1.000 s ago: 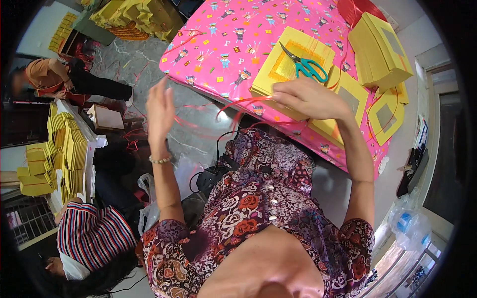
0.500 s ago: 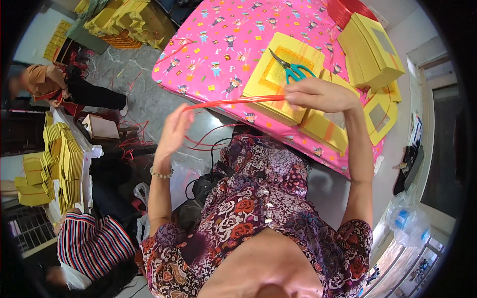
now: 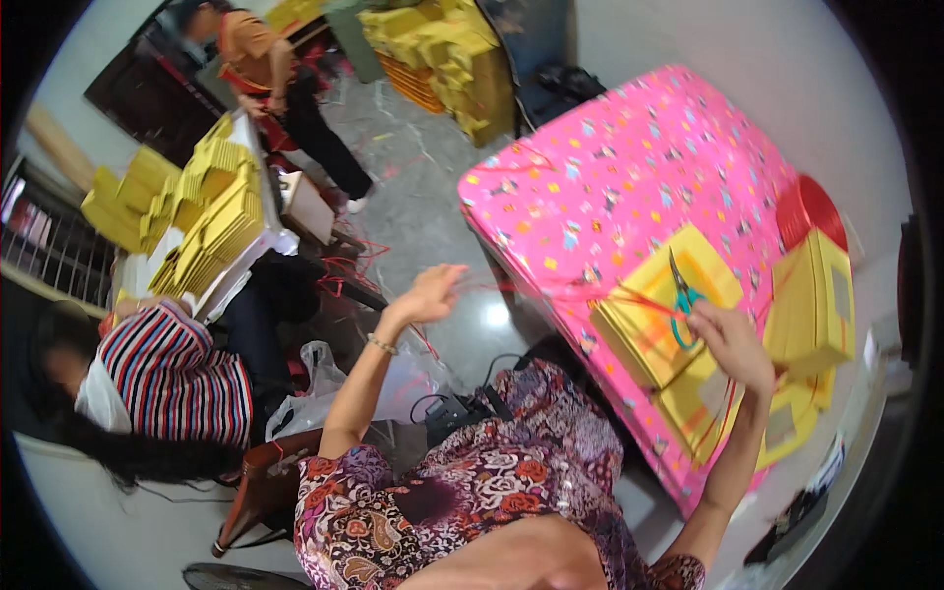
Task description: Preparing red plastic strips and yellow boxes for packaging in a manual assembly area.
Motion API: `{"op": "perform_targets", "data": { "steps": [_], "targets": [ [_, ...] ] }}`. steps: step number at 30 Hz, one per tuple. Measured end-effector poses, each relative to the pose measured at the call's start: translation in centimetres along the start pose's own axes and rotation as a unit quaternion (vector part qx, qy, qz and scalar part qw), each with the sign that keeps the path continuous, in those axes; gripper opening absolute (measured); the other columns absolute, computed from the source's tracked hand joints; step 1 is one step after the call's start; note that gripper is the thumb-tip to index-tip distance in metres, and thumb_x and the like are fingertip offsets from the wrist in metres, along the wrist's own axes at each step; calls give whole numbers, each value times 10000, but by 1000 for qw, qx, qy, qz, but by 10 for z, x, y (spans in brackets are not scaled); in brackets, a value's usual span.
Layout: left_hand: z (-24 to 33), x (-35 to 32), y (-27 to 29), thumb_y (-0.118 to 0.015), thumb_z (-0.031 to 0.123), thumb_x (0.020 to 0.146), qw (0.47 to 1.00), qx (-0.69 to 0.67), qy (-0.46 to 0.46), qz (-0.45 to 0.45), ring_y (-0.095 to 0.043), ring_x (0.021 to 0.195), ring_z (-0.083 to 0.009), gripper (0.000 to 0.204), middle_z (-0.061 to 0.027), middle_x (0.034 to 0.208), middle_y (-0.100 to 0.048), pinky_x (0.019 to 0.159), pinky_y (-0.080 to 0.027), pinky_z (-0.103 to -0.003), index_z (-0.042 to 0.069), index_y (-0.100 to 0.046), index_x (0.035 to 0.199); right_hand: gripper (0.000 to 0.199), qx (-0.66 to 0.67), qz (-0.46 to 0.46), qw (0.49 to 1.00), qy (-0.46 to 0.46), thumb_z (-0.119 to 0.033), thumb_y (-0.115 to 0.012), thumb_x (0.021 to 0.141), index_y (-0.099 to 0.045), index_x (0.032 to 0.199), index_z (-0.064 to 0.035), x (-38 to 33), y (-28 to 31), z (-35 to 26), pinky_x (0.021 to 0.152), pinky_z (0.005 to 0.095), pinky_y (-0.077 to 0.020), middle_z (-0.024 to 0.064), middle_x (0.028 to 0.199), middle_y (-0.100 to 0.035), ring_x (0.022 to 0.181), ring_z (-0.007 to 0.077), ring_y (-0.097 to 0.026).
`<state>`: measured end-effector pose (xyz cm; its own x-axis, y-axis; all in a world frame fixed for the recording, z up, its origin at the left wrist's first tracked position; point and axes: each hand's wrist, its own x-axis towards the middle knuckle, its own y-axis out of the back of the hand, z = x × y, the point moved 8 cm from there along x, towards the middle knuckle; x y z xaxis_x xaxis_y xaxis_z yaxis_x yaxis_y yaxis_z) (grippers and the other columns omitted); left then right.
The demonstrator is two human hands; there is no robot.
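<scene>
A thin red string point(image 3: 551, 291) is running taut across the near edge of the pink patterned table point(image 3: 629, 167), from the stack of yellow boxes point(image 3: 661, 313) out over the floor. The right hand point(image 3: 730, 339) is pressing down on that stack, fingers curled, seemingly pinning the string's end there, just beside the teal-handled scissors point(image 3: 680, 300) lying on top. The left hand point(image 3: 431, 293) is raised off the table's corner, fingers loosely spread, drawing the string outward; whether it is pinching it I cannot tell. It looks like the measuring-out or tying step on a bundle. Next would call for looping the string round the stack while keeping it tight. More yellow boxes point(image 3: 821, 295) are standing just right of the stack, with a red spool point(image 3: 808, 208) behind them.
</scene>
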<state>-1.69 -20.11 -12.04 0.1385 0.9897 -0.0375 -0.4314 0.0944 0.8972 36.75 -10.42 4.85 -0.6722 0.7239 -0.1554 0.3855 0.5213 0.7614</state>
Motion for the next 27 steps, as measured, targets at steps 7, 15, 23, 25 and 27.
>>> {"op": "perform_targets", "data": {
  "steps": [7, 15, 23, 25, 27],
  "targets": [
    [194, 27, 69, -528, 277, 928, 943, -228, -239, 30, -458, 1208, -331, 564, -208, 1302, -469, 1012, -343, -421, 12, -328, 1384, 204, -129, -29, 985, 107, -228, -542, 897, -546, 829, -36, 29, -38, -74, 569, 457, -428, 192, 641, -559, 649, 382, -579],
    [242, 43, 24, -380, 275, 988, 940, -283, -172, -77, -619, 831, -340, 292, -145, 847, -629, 735, -479, -424, 32, -508, 1086, 218, -63, -87, 983, 148, -240, -518, 918, -549, 844, -37, 35, -43, -77, 563, 445, -424, 178, 652, -562, 648, 371, -582],
    [156, 41, 9, -433, 223, 945, 952, -266, -148, -43, -626, 847, -252, 371, -122, 965, -662, 765, -499, -364, 12, -502, 1243, 279, 19, -102, 994, 42, -257, -459, 963, -582, 825, -47, 10, -1, 15, 598, 331, -416, 70, 637, -522, 625, 194, -542],
    [133, 43, 9, -426, 253, 971, 953, -277, -90, -80, -611, 840, -192, 361, -106, 941, -650, 749, -492, -334, 25, -510, 1238, 310, 13, -96, 995, 19, -281, -440, 971, -570, 812, -49, 9, 10, 21, 610, 355, -414, 85, 636, -518, 634, 216, -545],
    [133, 42, 8, -447, 219, 966, 947, -242, -15, -210, -605, 866, -213, 341, -103, 940, -640, 788, -479, -344, 18, -502, 1237, 322, -22, -73, 995, 58, -301, -437, 963, -555, 809, -44, 13, 6, 8, 630, 402, -414, 128, 655, -529, 658, 285, -554]
  ]
}}
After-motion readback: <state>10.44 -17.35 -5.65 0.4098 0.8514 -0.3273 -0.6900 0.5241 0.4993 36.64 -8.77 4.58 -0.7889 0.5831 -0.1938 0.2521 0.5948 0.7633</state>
